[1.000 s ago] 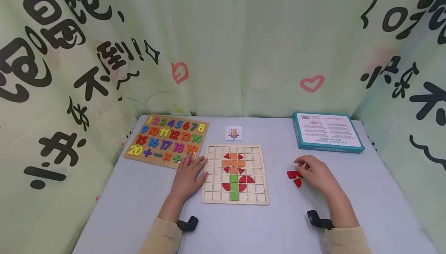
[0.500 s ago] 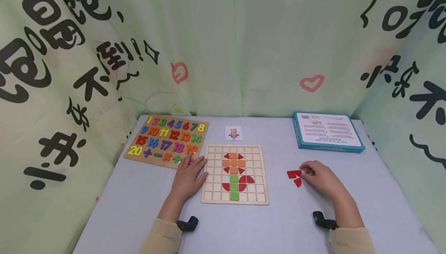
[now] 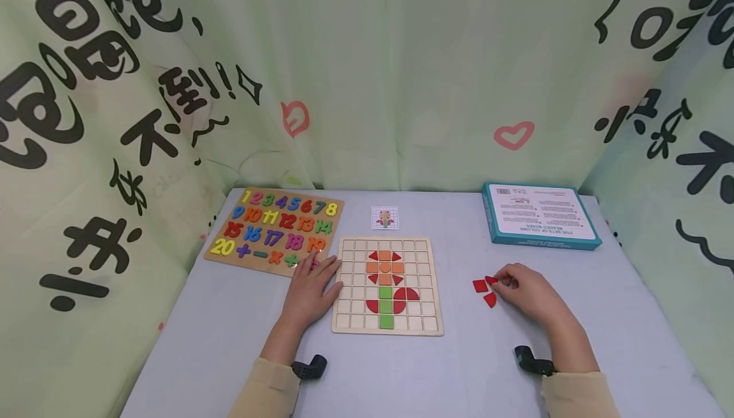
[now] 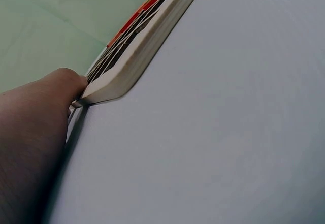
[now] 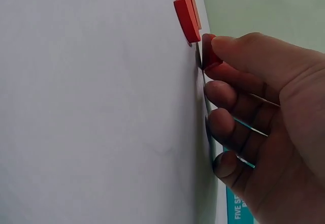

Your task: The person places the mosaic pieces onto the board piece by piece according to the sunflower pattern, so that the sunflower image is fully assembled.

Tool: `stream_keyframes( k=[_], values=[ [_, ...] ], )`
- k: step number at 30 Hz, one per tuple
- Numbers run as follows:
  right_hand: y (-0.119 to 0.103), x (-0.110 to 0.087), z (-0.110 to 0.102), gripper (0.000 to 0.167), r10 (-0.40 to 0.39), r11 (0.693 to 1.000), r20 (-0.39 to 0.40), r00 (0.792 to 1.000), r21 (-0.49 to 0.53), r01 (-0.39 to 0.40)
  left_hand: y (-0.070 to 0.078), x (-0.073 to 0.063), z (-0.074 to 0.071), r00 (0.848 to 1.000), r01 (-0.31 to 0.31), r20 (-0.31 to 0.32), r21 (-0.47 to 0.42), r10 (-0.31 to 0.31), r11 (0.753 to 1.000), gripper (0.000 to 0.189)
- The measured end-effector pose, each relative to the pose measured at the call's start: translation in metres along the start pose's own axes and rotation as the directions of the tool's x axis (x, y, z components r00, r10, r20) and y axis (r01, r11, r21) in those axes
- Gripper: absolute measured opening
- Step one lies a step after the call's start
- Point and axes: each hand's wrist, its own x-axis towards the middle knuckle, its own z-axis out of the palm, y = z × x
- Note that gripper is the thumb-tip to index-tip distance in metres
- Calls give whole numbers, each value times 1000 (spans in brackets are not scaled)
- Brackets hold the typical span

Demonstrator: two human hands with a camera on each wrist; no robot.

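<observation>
My left hand (image 3: 312, 290) lies with its fingers extended over the lower corner of the number board (image 3: 229, 239), its thumb against the left edge of the wooden grid board (image 3: 355, 324). On that grid, orange, red and green pieces form a flower with a green stem (image 3: 386, 308). To the right of the board, my right hand (image 3: 524, 292) pinches a small red piece (image 5: 208, 51) between thumb and index finger, low over the table. Its exact shape is partly covered by the fingers. Beside it lie a red four-sided piece (image 3: 480, 286) and a red curved-edged piece (image 3: 490, 301).
A small pattern card (image 3: 385, 218) with a flower on a grid lies behind the grid board. At the back right sits a teal box (image 3: 541, 217) with a white label. A pale green curtain (image 3: 367, 74) hangs around the table.
My right hand has shifted slightly right and toward me. The red piece at its fingertips has turned and separated from the four-sided one. My left hand stays in place.
</observation>
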Motion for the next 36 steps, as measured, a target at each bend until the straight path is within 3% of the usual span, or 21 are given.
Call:
stream_keyframes(
  k=[11, 26, 36],
  values=[
    [7, 5, -4, 44, 95, 995, -12, 995, 20, -94, 0, 0, 0, 1000, -6, -9, -9, 6, 1000, 56],
    [6, 13, 1, 44, 34, 999, -23, 999, 7, -34, 0, 0, -1, 1000, -4, -4, -10, 4, 1000, 56],
    [5, 12, 2, 42, 65, 998, -25, 998, 24, -64, 2, 0, -4, 1000, 1, -3, -28, -1, 1000, 56]
  ],
)
